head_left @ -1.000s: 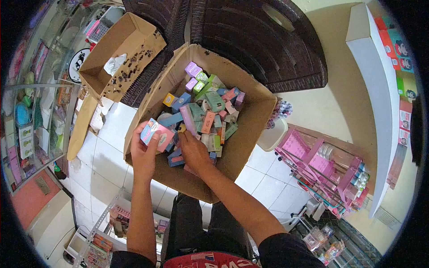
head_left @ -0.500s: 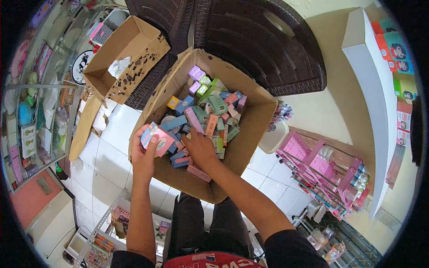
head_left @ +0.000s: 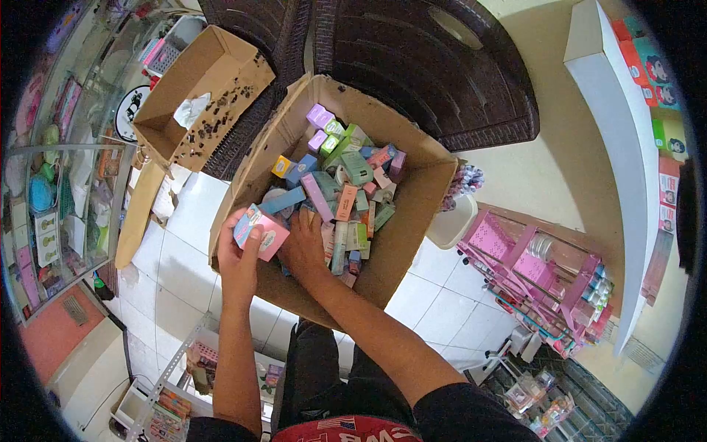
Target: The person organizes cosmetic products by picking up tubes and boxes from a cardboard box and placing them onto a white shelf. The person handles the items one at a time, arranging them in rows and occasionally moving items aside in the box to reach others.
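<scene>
My left hand (head_left: 239, 254) grips a pink and blue box (head_left: 262, 231) over the left edge of a large open carton (head_left: 421, 158). Down inside that carton, my right hand (head_left: 300, 247) reaches among many small coloured boxes; its fingertips are hidden between them. Near it lie a blue box (head_left: 283, 200), a long lilac box (head_left: 317, 197) and an orange box (head_left: 347, 202). Purple, green and yellow boxes are heaped toward the carton's far side.
A smaller carton (head_left: 163, 110) with white paper inside stands at the upper left, by dark woven chairs (head_left: 427, 74). Glass shelves (head_left: 70, 147) line the left. On the right are a pink rack (head_left: 534, 269) and a white bin (head_left: 451, 221).
My right hand has moved left and deeper among the boxes. Boxes near it have shifted, uncovering others at the carton's near side. My left hand still holds the pink and blue box.
</scene>
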Demonstrator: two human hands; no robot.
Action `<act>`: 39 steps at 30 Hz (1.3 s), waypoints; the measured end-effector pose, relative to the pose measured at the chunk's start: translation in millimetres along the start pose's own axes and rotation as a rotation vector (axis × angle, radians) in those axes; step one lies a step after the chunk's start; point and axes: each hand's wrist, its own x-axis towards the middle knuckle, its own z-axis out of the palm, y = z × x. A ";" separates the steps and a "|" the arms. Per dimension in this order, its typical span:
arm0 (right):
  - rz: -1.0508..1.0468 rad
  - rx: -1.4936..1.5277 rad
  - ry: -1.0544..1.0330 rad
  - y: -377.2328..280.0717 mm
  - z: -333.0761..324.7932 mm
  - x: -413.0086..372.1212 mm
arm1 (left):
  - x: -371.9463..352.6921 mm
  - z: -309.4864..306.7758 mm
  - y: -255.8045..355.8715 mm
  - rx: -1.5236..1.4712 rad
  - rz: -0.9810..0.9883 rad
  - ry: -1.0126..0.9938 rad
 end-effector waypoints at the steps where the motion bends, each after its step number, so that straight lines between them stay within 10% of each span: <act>1: -0.016 -0.040 0.072 -0.3 12.6 1.0 | -0.7 0.2 -0.1 0.002 -0.001 -0.001; 23: 0.076 0.700 0.219 52.5 -94.1 -64.4 | -12.0 0.6 15.6 -0.133 0.003 -0.002; 39: -0.027 0.463 0.172 75.9 -131.9 -118.6 | -58.3 36.1 57.1 -0.270 0.047 -0.259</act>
